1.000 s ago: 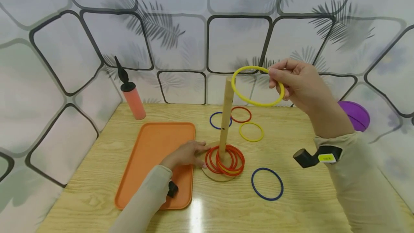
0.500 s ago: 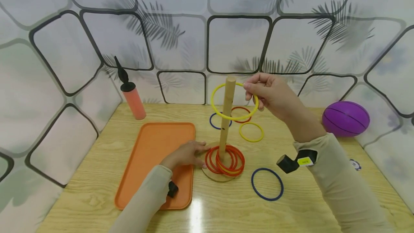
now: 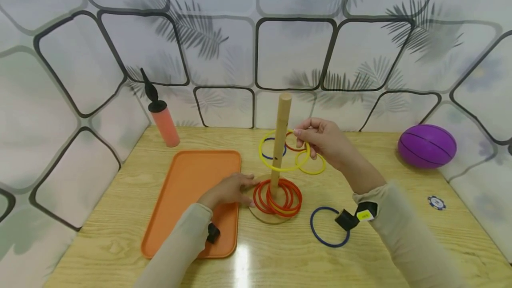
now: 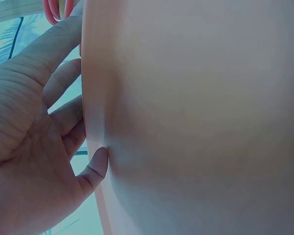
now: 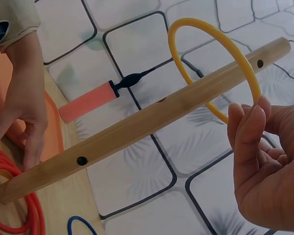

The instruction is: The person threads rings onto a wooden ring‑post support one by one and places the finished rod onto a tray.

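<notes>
A yellow ring (image 5: pixel 225 39) is pinched between the thumb and fingers of my right hand (image 3: pixel 326 143). It encircles the upright wooden post (image 3: pixel 282 123), partway down in the head view and above the base. Around the post's foot lie several red rings (image 3: pixel 300 194) and a yellow one, on the round wooden base (image 3: pixel 260 215). My left hand (image 3: pixel 228 190) reaches over the tray's right edge, fingertips resting at the left side of the base, fingers extended. In the left wrist view the orange tray (image 4: pixel 196 98) hides most of the fingertips.
The orange tray (image 3: pixel 200 168) lies left of the stand. Behind it stands a pink hand pump (image 3: pixel 166 128). Loose blue, red and yellow rings lie behind the post, and a blue ring (image 3: pixel 335 246) at front right. A purple ball (image 3: pixel 427 146) and a chip (image 3: pixel 436 202) are farther right.
My right hand has moved left and down, bringing the yellow ring from beside the post's top to around the post and lower along it. My left hand has stayed put.
</notes>
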Demonstrator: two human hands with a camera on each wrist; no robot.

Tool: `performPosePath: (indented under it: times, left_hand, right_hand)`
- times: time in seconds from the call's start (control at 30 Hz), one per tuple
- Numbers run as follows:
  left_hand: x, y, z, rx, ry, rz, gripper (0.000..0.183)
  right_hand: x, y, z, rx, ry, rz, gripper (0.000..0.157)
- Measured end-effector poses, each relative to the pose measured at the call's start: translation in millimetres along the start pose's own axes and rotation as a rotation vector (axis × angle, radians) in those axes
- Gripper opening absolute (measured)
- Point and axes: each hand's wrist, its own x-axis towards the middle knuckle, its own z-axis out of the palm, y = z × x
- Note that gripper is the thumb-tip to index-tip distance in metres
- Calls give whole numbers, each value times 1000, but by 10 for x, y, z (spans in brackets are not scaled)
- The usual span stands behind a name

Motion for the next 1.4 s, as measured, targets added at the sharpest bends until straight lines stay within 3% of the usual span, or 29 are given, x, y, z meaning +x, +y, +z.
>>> performPosePath:
  times: [0.33, 0.63, 0.87, 1.13, 1.4]
  left_hand:
    - [8, -18, -6, 15, 1, 15, 73]
    - [-1, -14, 6, 28, 1, 23, 73]
    - [-14, 0, 14, 32, 6, 28, 72]
    - [-7, -8, -6, 39, 15, 41, 73]
    - [9, 2, 7, 28, 6, 21, 73]
  right_hand:
    - [-1, 465, -30, -19, -15, 56, 10]
    - [-65, 969, -58, -18, 1, 160, 11]
    - [-124, 1320, -90, -59, 9, 183, 26]
    - [-158, 1514, -112, -96, 14, 239, 31]
    - [-224, 1564, -181, -142, 0, 237, 30]
